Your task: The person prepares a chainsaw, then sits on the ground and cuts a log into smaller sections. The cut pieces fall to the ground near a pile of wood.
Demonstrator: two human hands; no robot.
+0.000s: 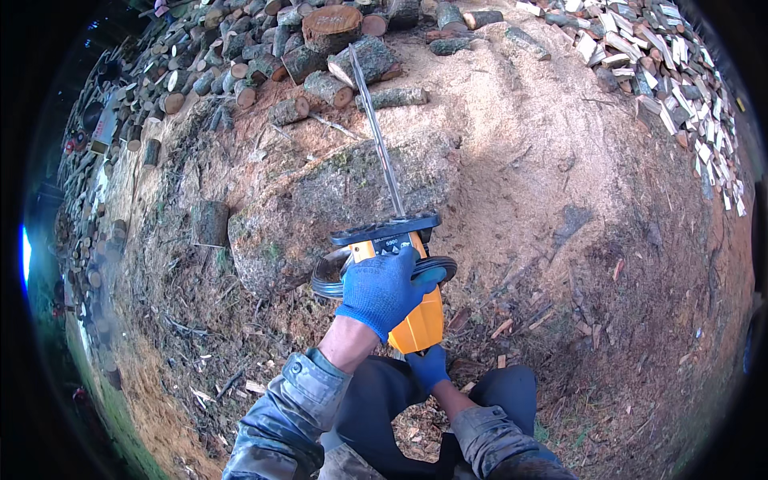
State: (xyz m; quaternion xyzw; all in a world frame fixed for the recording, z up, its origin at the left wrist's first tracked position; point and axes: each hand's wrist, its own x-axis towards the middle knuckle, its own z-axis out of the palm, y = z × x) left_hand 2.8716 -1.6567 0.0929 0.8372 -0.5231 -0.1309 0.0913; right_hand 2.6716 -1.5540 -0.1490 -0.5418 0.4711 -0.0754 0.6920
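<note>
An orange and black chainsaw (422,324) is in front of me, its long guide bar (376,128) pointing away and slightly left. My left hand (376,290), in a blue glove, is closed around the saw's black front handle (326,282), over the top of the body. Behind the orange housing, my right hand (430,368), gloved in blue too, grips the rear end; its fingers are mostly hidden. Under the bar lies a large mossy log (320,200). The bar's tip overlaps a cut log (366,62) at the far side, and I cannot tell whether they touch.
Cut round logs (232,56) are heaped at the far left, with a thick stump (332,26) among them. Split firewood (632,48) is piled far right. A short log (210,223) stands left of the mossy one. Sawdust (520,120) and wood chips cover the ground.
</note>
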